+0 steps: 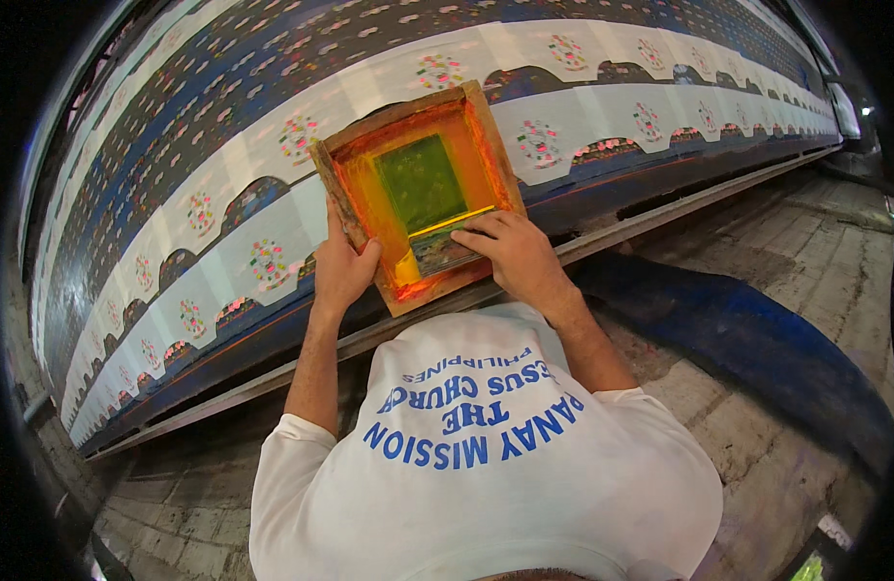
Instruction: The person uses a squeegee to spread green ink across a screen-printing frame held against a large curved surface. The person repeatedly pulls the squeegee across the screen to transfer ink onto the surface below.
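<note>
A wooden screen-printing frame [490, 140] with an orange-stained interior and a green square of mesh [418, 176] is tilted over the long patterned work surface. My left hand [342, 266] grips the frame's left side, thumb at its lower inner edge. My right hand [521, 256] holds a dark squeegee [437, 250] across the lower part of the screen, just below a line of yellow ink [452, 219]. The underside of the frame is hidden.
White scalloped strips [594, 128] with pink floral motifs run along the long table, over dark printed material [176, 116]. A metal rail [689, 201] edges it. Below lie a concrete floor [718, 426] and a dark blue sheet [738, 339]. My white shirt fills the lower middle.
</note>
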The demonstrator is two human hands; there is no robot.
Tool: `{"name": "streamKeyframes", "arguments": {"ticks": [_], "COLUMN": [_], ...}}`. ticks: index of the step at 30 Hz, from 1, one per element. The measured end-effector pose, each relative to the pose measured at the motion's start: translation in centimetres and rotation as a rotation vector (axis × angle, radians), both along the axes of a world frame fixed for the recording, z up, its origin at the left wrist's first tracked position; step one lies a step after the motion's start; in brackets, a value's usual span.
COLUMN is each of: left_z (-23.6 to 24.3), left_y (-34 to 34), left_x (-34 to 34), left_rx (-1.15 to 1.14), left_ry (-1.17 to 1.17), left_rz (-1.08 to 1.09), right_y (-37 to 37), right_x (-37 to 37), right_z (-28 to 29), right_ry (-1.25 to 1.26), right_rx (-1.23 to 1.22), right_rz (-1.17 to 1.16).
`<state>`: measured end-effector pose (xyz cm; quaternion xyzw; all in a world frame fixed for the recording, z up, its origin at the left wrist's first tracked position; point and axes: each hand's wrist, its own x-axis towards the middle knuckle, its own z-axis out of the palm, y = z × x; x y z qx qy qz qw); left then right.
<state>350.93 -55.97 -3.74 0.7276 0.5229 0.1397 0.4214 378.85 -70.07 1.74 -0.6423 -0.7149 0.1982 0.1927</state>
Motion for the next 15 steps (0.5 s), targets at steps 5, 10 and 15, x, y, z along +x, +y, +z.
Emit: {"name": "streamKeyframes", "arguments": {"ticks": [5, 10, 15], "left_z": [-1.3, 0.0, -2.4], "left_y": [-1.3, -2.7, -3.0], "left_x": [9.9, 19.4, 21.0], "left_rx": [0.058, -0.072, -0.082], "left_ry": [-0.051, 0.02, -0.114], "left_rz": [0.003, 0.026, 0.062], "right_y": [-1.5, -2.9, -3.2], "right_x": [9.7, 18.1, 20.3], "right_z": [0.5, 0.2, -0.1], "right_ry": [-0.009, -0.03, -0.049], "right_rx": [0.018, 0.014, -0.027], "right_rz": [-0.018, -0.038, -0.01]}}
